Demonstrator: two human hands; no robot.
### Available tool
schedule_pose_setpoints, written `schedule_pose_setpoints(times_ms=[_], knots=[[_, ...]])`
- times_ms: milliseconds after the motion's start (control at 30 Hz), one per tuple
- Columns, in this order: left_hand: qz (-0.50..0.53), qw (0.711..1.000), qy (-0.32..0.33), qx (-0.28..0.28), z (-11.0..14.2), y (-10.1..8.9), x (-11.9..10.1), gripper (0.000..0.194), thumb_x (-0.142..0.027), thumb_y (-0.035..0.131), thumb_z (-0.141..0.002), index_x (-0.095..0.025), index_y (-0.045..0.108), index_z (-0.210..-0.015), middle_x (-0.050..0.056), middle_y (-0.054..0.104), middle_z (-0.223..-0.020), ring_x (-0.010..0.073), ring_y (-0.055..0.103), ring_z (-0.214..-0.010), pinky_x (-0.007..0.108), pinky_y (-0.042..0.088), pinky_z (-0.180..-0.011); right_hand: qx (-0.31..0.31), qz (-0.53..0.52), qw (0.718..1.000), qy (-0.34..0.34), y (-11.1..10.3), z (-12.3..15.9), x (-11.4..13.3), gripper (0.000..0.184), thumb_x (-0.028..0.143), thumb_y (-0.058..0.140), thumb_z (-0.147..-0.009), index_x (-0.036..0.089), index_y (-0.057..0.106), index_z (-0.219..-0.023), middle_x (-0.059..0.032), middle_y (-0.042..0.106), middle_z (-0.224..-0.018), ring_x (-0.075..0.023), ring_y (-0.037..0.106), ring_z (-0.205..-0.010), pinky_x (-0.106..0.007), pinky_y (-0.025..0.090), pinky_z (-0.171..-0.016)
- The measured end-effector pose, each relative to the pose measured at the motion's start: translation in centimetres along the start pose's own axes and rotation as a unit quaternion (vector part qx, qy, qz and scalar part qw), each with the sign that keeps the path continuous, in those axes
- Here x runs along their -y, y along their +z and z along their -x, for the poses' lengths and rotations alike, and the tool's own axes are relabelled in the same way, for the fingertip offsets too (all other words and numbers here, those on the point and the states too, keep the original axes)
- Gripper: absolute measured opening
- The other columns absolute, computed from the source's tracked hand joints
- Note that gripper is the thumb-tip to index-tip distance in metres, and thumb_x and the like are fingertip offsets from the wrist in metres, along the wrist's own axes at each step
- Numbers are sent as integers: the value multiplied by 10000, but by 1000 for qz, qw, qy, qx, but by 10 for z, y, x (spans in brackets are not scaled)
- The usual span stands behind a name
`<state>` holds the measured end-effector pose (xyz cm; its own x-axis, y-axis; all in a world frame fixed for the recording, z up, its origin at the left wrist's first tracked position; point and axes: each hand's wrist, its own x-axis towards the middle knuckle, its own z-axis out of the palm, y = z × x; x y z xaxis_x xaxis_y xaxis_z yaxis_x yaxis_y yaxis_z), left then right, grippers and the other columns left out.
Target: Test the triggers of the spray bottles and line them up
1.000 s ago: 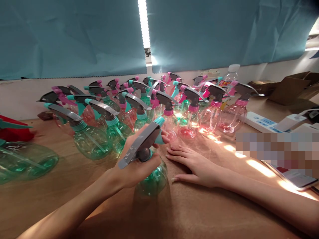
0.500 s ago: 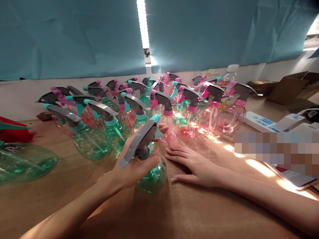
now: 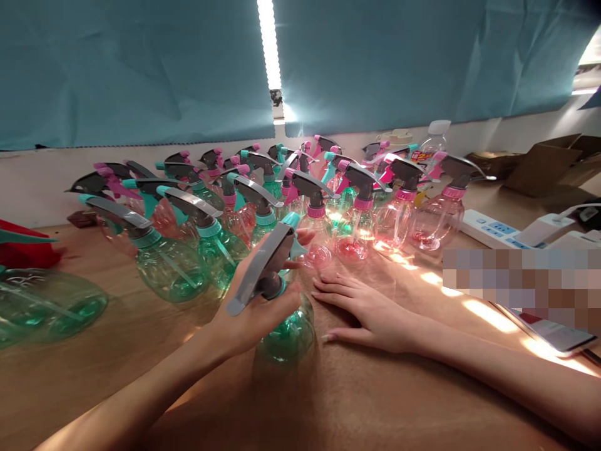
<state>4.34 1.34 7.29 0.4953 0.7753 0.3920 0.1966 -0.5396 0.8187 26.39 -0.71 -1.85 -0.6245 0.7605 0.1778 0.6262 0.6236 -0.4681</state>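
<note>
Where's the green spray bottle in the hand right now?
In the head view, the green spray bottle sits just below centre, held near its neck by the left hand, with the right hand beside it and other spray bottles behind.

Transparent green spray bottle (image 3: 290,337), grey head (image 3: 271,258) atop, turquoise nozzle (image 3: 290,220) forward, in the left hand (image 3: 256,321).

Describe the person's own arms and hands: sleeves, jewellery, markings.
The left grip and right grip are plain, ungloved hands with slim fingers; no ring, bracelet or watch shows. The left forearm and right forearm are slender and bare right to the picture's edge, with no sleeve, cable or clear marking in view. The right thumbnail looks fairly long.
</note>
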Motion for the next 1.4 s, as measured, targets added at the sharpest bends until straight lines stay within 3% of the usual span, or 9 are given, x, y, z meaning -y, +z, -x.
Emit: schedule_pose_setpoints(times_ms=[267,467,767,1067,1233,1400], knots=[[-16,1000,5,-2,-3,0,-3,524,-184,584,-740,-278,609,-1255,49,597,-1360,310,592,-1186,396,565,-905,-4,-7,1000,1,1,1,0,727,611,563,-873,167,464,-1440,-122,439,-1508,-305,354,-1423,-521,301,-1168],[-16,999,-34,6,-6,2,-13,553,-176,587,-712,-256,603,-1259,63,607,-1343,296,596,-1169,410,544,-933,-13,-17,1000,-4,2,1,0,714,595,588,-864,189,469,-1440,-131,451,-1497,-317,366,-1414,-541,305,-1160],[-2,999,-40,-4,-3,2,-5,592,-172,592,-682,-270,585,-1266,53,600,-1350,288,617,-1124,417,540,-942,-9,-14,1000,-3,1,1,0,722,603,577,-867,173,472,-1437,-137,444,-1500,-316,364,-1416,-543,303,-1161],[-36,999,-19,-15,-7,4,-15,455,-192,552,-710,-247,639,-1153,54,673,-1204,289,600,-1156,371,576,-878,-8,-8,1000,-3,1,0,0,705,602,568,-874,185,475,-1434,-116,444,-1505,-303,360,-1420,-521,308,-1164],[-59,998,-25,-12,-9,5,-23,476,-196,541,-677,-247,642,-1139,61,718,-1036,272,683,-910,395,581,-784,2,7,1000,-4,-1,-1,0,733,613,542,-884,119,481,-1422,-136,442,-1504,-302,353,-1424,-503,310,-1168],[-85,996,-24,2,-10,5,-24,447,-244,566,-678,-275,644,-1117,29,692,-827,240,661,-691,373,569,-658,0,5,1000,-8,-1,-1,-1,727,605,556,-881,125,478,-1422,-130,443,-1502,-292,356,-1424,-499,300,-1174]])
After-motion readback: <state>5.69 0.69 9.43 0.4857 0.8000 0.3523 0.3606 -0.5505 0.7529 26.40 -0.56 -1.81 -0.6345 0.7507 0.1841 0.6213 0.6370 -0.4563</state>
